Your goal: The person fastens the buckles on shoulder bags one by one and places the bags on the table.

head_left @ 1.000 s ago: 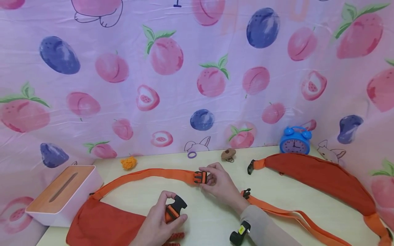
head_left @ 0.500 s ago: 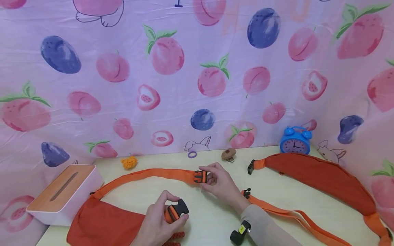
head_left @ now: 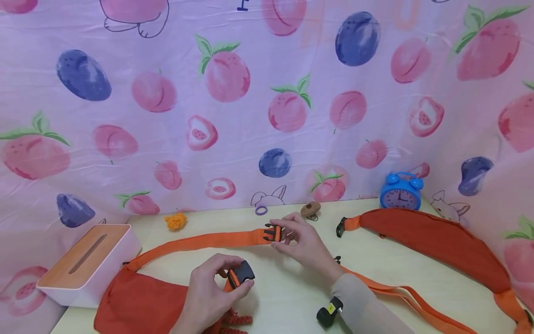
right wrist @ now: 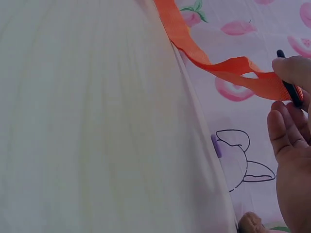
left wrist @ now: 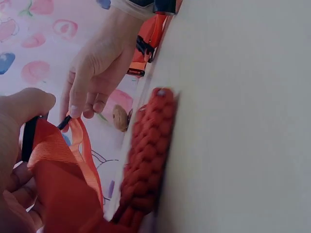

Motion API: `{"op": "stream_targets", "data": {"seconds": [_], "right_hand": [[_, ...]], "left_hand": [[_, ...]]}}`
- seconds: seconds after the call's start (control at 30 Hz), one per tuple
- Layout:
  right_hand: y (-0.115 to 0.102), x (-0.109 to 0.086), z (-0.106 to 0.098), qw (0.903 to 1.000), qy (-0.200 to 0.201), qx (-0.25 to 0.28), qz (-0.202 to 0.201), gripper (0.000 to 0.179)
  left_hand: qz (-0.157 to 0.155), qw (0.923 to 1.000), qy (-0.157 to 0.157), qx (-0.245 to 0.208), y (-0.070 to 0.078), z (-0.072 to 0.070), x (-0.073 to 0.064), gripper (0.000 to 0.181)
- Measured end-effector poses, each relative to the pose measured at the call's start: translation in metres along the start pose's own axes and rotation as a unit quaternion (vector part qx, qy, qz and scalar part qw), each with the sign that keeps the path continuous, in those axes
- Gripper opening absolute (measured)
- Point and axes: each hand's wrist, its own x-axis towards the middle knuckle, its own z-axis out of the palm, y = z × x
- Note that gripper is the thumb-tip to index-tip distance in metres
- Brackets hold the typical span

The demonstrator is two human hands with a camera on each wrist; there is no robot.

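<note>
A rust-red waist bag (head_left: 139, 299) lies at the left front of the table, with an orange strap (head_left: 204, 241) curving from it. My right hand (head_left: 298, 236) pinches the black pronged buckle half (head_left: 272, 233) at that strap's end. Nearer the front, my left hand (head_left: 210, 287) grips the black socket half of the buckle (head_left: 243, 272) between thumb and fingers. The two halves are apart. In the left wrist view a red braided cord (left wrist: 151, 145) hangs below the left hand. The right wrist view shows the pronged half edge-on in the right fingers.
A second rust-red waist bag (head_left: 434, 241) lies on the right, its orange strap (head_left: 409, 294) unbuckled. A tissue box (head_left: 89, 264) stands at left. Along the back are an orange knotted ball (head_left: 175, 221), a purple ring (head_left: 261, 210), a brown item (head_left: 310, 210) and a blue alarm clock (head_left: 400, 192).
My right hand has lifted the pronged half slightly upward, and the strap rises with it. My left hand has turned the socket half and shifted up a little. The halves stay apart.
</note>
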Motion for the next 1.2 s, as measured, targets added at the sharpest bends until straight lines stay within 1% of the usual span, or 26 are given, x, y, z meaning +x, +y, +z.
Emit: {"op": "stream_targets", "data": {"seconds": [0.1,0.17,0.27,0.37,0.5,0.7,0.87,1.03,1.2], "right_hand": [[-0.003,0.000,-0.003,0.9999,0.009,-0.014,-0.003,0.056],[-0.004,0.000,-0.004,0.9998,0.010,-0.016,-0.007,0.056],[-0.005,-0.001,-0.006,0.9999,0.004,-0.013,-0.009,0.056],[-0.006,-0.002,-0.008,0.9999,-0.003,-0.011,-0.001,0.057],[-0.008,-0.003,-0.010,0.9999,-0.008,-0.012,0.003,0.056],[-0.009,-0.001,-0.011,0.9996,-0.024,-0.011,-0.008,0.053],[-0.014,-0.001,-0.011,0.9981,-0.049,-0.024,-0.028,0.053],[-0.019,0.000,-0.010,0.9939,-0.084,-0.045,-0.055,0.054],[-0.023,-0.001,-0.008,0.9902,-0.107,-0.072,-0.054,0.053]], "left_hand": [[0.023,0.9995,0.014,0.017,-0.002,-0.001,0.008,0.045],[0.028,0.9992,0.018,0.022,-0.002,-0.001,0.013,0.044],[0.025,0.9992,0.019,0.023,-0.002,0.001,0.023,0.044],[0.025,0.9992,0.023,0.021,-0.002,0.005,0.031,0.046],[0.021,0.9992,0.024,0.023,-0.002,0.009,0.038,0.046],[0.010,0.9994,0.023,0.022,-0.004,0.012,0.040,0.045],[0.022,0.9994,0.022,0.015,-0.005,0.013,0.042,0.048],[0.027,0.9994,0.022,0.008,-0.005,0.014,0.042,0.048],[0.034,0.9992,0.018,0.008,-0.004,0.015,0.042,0.048]]}}
